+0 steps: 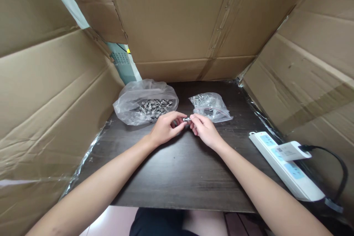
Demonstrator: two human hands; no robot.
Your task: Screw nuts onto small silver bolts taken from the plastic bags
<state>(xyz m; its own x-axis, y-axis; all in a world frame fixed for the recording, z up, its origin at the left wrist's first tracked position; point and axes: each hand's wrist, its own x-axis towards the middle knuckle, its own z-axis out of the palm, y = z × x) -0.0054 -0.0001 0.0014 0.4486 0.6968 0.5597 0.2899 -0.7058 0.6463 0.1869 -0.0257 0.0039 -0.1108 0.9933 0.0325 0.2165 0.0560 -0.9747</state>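
Observation:
A small silver bolt (186, 119) with a wider collar, perhaps a nut or washer, lies level between my two hands above the table. My left hand (168, 128) pinches its left end between thumb and fingers. At its right end, my right hand (205, 128) is closed, with thumb and forefinger on the metal. Behind my left hand, an open clear plastic bag (128, 105) holds a heap of metal bolts (157, 107). Beyond my right hand lies a smaller zip bag (211, 99) with shiny metal pieces, too small to make out.
The dark wooden table (177, 173) is walled by cardboard panels (182, 14) at the back and both sides. A white power strip (287, 166) with a plugged-in adapter (290, 151) and black cable (343, 169) sits at the right, near my right forearm.

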